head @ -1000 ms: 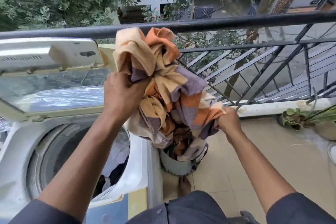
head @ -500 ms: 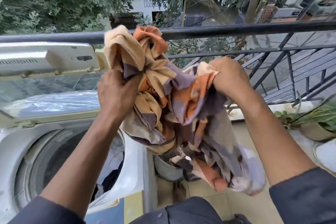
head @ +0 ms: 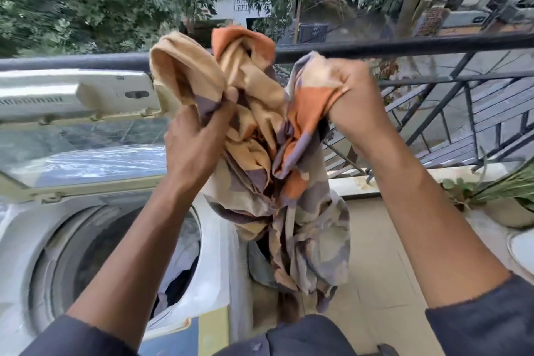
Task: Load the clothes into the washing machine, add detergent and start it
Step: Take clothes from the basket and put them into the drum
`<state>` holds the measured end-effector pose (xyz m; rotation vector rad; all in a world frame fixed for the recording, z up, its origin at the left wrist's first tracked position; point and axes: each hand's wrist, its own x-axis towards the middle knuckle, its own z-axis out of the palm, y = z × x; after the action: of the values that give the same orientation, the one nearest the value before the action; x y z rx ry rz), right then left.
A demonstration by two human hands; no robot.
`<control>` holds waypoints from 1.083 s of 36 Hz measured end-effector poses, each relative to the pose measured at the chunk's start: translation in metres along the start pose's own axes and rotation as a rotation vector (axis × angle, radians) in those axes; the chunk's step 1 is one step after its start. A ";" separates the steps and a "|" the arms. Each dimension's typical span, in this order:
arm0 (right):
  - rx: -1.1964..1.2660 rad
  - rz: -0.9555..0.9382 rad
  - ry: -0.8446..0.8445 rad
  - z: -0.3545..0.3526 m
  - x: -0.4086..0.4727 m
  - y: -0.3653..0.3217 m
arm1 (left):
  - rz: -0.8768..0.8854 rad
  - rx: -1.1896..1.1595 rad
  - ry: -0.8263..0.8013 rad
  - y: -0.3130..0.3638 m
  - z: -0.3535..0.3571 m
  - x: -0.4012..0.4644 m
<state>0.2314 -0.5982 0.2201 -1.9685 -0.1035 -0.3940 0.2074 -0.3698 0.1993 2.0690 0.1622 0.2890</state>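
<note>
Moved: right hand (head: 351,98) lifted its cloth (head: 260,136) end higher.
Grip: both hands pinching cloth; left hand (head: 196,141).
Tip: drop it at 8 o'clock, into the drum (head: 86,254).

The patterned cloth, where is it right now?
Head view: the patterned cloth hangs mid-frame, gripped by left hand and right hand, right of the washing machine's open drum, before the balcony railing.

The cloth (head: 268,136) held in both grips is soft, matt woven fabric, creased. Left of the grips, the washer (head: 211,246) is white plastic, dulled and scuffed; its lid (head: 86,153) is glossy and see-through. Behind them, the railing (head: 404,48) is dark painted metal.
</note>
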 end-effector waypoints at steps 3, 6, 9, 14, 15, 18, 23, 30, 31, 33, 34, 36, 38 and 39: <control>0.005 0.039 -0.025 0.017 -0.007 0.000 | 0.077 -0.036 -0.253 -0.007 0.013 -0.006; -0.023 0.021 -0.094 0.032 -0.016 -0.004 | 0.112 0.087 -0.298 -0.010 0.032 -0.014; -0.073 -0.014 -0.197 0.036 -0.021 -0.002 | 0.037 0.137 -0.200 -0.013 0.043 -0.016; 0.077 0.058 -0.316 0.033 -0.039 0.025 | 0.040 0.166 -0.145 -0.017 0.046 -0.016; 0.103 0.057 -0.307 0.031 -0.046 0.033 | 0.053 0.162 -0.130 -0.018 0.046 -0.016; 0.110 0.085 -0.220 0.025 -0.071 0.055 | 0.036 0.134 -0.081 -0.018 0.048 -0.018; -0.145 0.217 -0.029 0.036 -0.127 0.108 | -0.040 0.062 0.045 -0.007 0.045 -0.019; -0.549 0.594 -0.465 0.077 -0.176 0.182 | 0.047 -0.001 0.136 0.025 0.031 -0.013; -0.558 0.662 -0.452 0.082 -0.177 0.198 | 0.058 -0.006 0.146 0.030 0.028 -0.013; -0.555 0.743 -0.439 0.090 -0.178 0.215 | 0.079 -0.003 0.153 0.035 0.024 -0.012; -0.550 0.768 -0.421 0.090 -0.176 0.215 | 0.094 0.003 0.152 0.036 0.022 -0.011; -0.488 0.829 -0.376 0.085 -0.171 0.213 | 0.117 0.017 0.141 0.035 0.022 -0.011; -0.462 0.837 -0.332 0.074 -0.165 0.214 | 0.118 0.030 0.122 0.029 0.023 -0.011; -0.474 0.822 -0.305 0.067 -0.163 0.218 | 0.113 0.040 0.115 0.024 0.024 -0.011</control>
<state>0.1475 -0.6120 -0.0468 -2.3125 0.6418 0.4597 0.2033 -0.4042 0.2075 2.1052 0.1212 0.4783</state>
